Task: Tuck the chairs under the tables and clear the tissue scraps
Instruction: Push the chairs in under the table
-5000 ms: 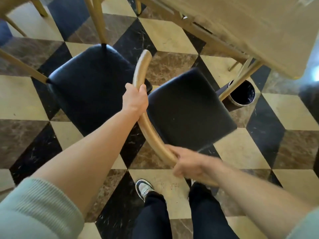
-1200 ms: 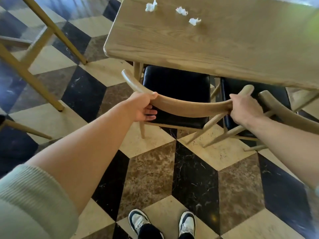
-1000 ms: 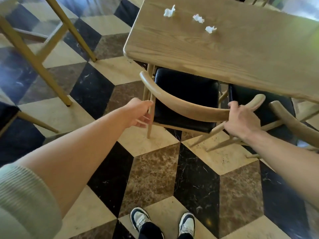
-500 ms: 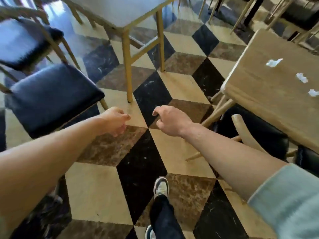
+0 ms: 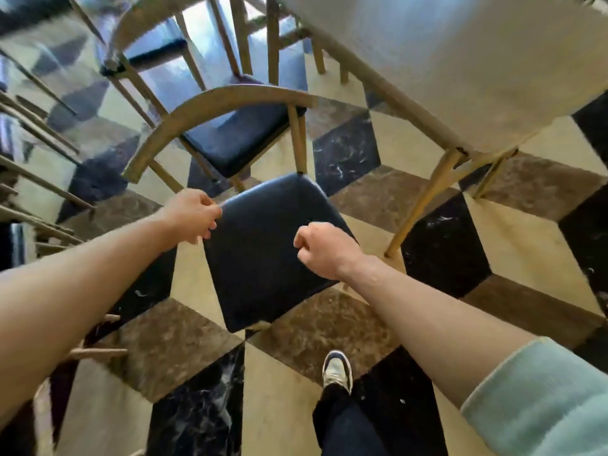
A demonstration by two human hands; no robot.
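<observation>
A chair with a black padded seat (image 5: 263,255) stands in front of me, its curved wooden backrest (image 5: 217,102) on the far side. My left hand (image 5: 190,213) is at the seat's left corner with its fingers curled; whether it grips the edge is unclear. My right hand (image 5: 324,250) hovers over the seat's right part as a loose fist, holding nothing. The pale wooden table (image 5: 460,60) fills the upper right, and the chair stands outside it, left of the table leg (image 5: 424,199). No tissue scraps are in view.
A second black-seated chair (image 5: 243,139) stands right behind the first, and a third chair (image 5: 154,51) sits farther back left. Wooden legs of other furniture (image 5: 39,182) crowd the left edge. My foot (image 5: 337,370) stands on the checkered marble floor.
I let go of the tucked chair, turned away from the table with the scraps, and now face another chair, with both hands brought down over its seat.
</observation>
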